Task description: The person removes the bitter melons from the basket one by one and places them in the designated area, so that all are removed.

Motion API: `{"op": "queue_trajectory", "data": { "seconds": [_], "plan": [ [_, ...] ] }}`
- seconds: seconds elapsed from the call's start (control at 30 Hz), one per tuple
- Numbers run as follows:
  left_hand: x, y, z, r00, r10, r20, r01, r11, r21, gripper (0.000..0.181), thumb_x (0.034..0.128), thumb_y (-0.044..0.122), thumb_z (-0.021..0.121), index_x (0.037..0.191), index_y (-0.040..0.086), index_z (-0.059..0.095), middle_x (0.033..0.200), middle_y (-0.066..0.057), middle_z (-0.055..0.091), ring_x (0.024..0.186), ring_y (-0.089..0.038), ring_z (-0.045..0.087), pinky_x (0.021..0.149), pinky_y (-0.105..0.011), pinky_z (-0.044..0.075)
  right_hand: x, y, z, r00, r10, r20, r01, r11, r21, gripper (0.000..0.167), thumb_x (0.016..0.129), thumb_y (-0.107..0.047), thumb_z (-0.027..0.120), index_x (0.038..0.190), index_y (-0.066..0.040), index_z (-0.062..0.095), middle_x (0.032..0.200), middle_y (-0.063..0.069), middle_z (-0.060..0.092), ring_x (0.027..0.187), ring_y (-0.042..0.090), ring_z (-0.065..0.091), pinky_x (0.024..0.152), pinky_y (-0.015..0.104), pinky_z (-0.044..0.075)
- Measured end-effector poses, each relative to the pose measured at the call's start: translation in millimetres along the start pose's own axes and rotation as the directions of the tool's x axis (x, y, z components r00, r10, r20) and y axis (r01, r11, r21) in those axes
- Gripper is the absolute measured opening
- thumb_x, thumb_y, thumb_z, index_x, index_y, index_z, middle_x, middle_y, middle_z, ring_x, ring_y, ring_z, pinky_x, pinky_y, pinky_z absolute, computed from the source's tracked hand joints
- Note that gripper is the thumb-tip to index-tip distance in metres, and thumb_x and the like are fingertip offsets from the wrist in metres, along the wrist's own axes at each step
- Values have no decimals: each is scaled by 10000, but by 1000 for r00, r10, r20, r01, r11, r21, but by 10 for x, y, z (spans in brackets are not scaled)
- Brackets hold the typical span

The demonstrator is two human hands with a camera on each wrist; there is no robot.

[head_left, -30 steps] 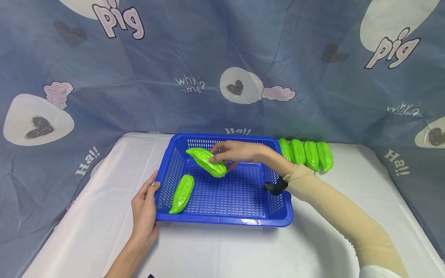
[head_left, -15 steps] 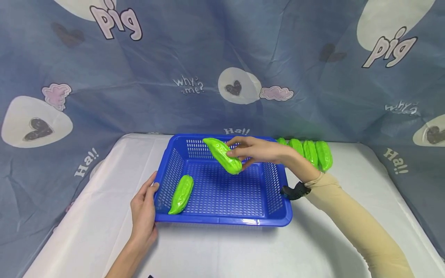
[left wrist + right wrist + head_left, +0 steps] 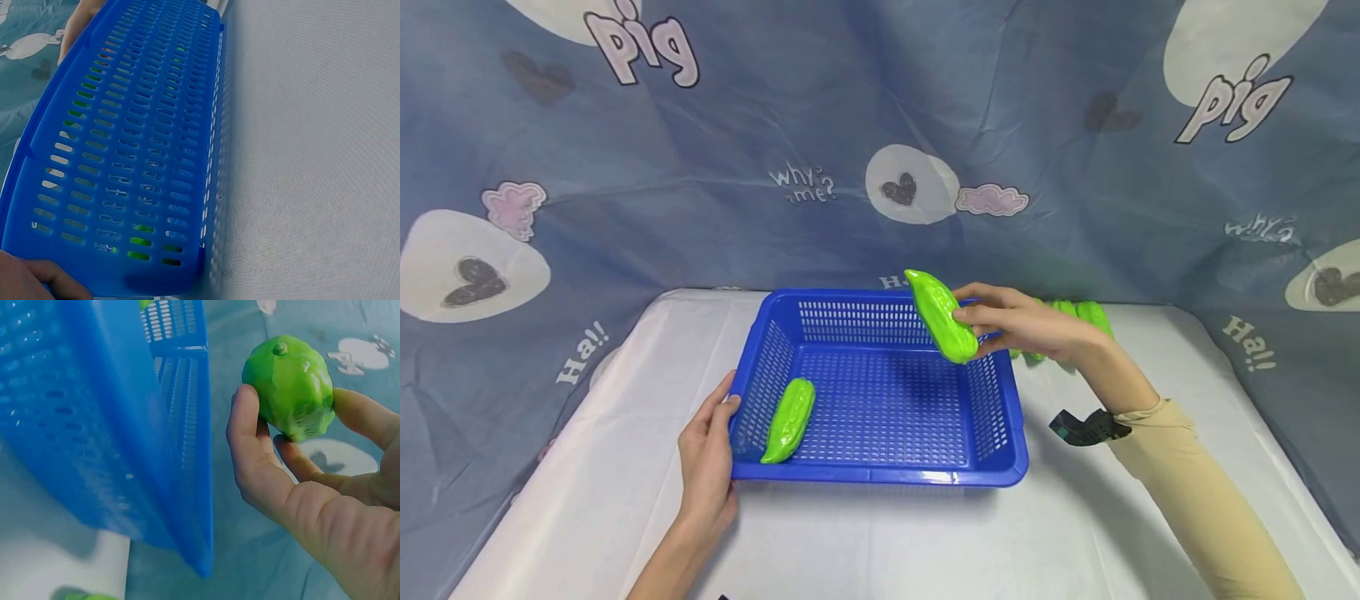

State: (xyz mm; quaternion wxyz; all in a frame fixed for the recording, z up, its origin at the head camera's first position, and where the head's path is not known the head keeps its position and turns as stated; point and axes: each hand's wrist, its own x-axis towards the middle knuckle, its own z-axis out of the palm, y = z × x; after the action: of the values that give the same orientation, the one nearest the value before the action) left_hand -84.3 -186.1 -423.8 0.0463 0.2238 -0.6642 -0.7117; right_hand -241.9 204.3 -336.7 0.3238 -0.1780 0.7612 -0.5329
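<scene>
In the head view my right hand [image 3: 1026, 325] holds a glossy green bitter melon [image 3: 938, 312] between thumb and fingers, above the right part of a blue plastic basket [image 3: 880, 475]. The melon's pointed end tilts up and left. From the right wrist, its blunt end with a small stem nub [image 3: 281, 349] shows beside the basket wall. My left hand [image 3: 706, 454] grips the basket's left rim, thumb on top; the fingers under it are hidden. A second bitter melon [image 3: 788, 419] lies inside along the left wall.
Several more green bitter melons [image 3: 1092, 315] sit on the white tablecloth [image 3: 880, 550] right of the basket, partly hidden behind my right hand. A patterned blue cloth [image 3: 715, 225] rises behind the table. A black device [image 3: 1088, 427] is strapped to my right wrist.
My right hand has carried the bitter melon right and upward, from the basket's left-middle to above its right wall. The left hand and basket have stayed put.
</scene>
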Motion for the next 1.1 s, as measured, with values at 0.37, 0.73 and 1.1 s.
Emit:
{"op": "queue_trajectory", "data": {
  "seconds": [0.37, 0.73, 1.1],
  "plan": [
    [-5, -1, -12, 1000, -7, 0, 7, 1000, 9, 494, 1151, 315, 447, 1645, 314, 457, 1728, 41, 429, 1461, -48, 458, 1039, -88, 432, -387, 234, -206, 996, 3, -93, 4, 997, 71, 592, 1144, -272, 508, 1613, 5, 273, 1188, -3, 695, 1095, 111, 731, 978, 304, 610],
    [-6, 12, -2, 1000, 0, 1, 0, 1000, 12, 493, 1150, 320, 449, 1644, 315, 458, 1730, 55, 426, 1497, -70, 443, 1048, -89, 425, -575, 547, -293, 992, 9, -125, 21, 971, 240, 550, 1156, -243, 469, 1593, -17, 224, 1285, -20, 631, 1172, 129, 714, 1022, 342, 616],
    [-19, 13, -9, 1000, -9, 2, 9, 1000, 9, 495, 1151, 325, 447, 1646, 321, 452, 1733, 51, 421, 1480, -66, 452, 1038, -90, 435, -793, 856, -383, 980, 96, -175, -61, 979, 193, 774, 1161, -313, 457, 1703, 19, 14, 1624, 196, 326, 1190, 31, 659, 1013, 271, 605]
  ]
}}
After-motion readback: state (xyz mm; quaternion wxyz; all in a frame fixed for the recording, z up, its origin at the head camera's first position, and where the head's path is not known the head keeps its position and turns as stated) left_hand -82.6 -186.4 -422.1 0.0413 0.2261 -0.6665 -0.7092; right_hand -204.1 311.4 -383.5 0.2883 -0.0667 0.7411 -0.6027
